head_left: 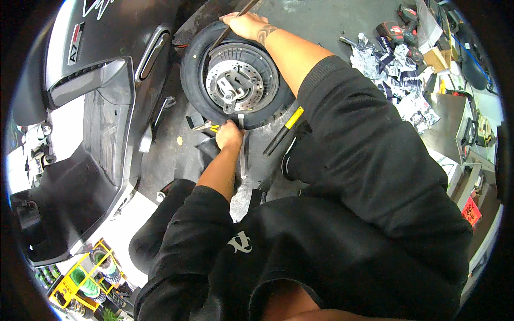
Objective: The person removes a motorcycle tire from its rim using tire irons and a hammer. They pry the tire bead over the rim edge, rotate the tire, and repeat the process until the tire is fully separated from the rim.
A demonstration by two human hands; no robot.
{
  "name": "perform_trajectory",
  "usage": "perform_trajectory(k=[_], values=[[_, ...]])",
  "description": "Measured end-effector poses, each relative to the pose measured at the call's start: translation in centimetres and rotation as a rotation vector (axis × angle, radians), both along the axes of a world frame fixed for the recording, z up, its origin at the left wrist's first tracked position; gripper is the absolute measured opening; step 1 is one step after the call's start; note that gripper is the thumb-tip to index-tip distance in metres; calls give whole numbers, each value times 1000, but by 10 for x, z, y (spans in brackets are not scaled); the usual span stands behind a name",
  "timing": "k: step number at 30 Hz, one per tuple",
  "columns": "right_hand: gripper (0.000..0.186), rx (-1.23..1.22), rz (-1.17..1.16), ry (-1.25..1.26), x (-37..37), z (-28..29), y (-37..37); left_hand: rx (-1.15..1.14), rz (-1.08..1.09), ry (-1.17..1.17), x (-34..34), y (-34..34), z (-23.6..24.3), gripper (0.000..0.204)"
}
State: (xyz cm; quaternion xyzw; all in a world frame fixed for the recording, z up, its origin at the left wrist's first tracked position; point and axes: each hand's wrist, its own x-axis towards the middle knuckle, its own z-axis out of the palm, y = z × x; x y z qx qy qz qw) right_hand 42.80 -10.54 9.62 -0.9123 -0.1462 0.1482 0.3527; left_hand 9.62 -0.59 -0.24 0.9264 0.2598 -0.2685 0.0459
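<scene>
A wheel lies on the floor, with a black tire [193,75] around a rim carrying a slotted silver brake disc [214,88]. My right hand [243,24] grips a long flat metal bar [217,40] at the tire's top edge. My left hand [229,134] is closed at the tire's bottom edge around a second, silver lever [242,160]; its fingertips are partly hidden. Yellow-handled pliers [206,126] lie just left of that hand. A yellow and black handled tool [292,122] lies to the right.
A black scooter body [96,123] fills the left side. At the upper right are red and black power tools [390,32], crumpled foil-like wrappers [399,75] and a metal bench [444,120]. A yellow rack [80,273] with containers stands at the lower left. The floor [332,21] is grey.
</scene>
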Motion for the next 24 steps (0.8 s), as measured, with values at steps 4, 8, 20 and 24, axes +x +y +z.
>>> perform_trajectory(k=[4,8,20,24], values=[[54,79,59,6,4,-6,-1,-232,414,-321,-36,-15,-15,56],[47,257,133,35,10,-12,-3,-412,837,-652,-66,-38,-46,61],[50,325,251,93,12,-2,-18,-557,990,-633,-49,-30,-79,79],[55,264,235,189,25,6,-16,-838,973,-677,-27,-10,-72,58]])
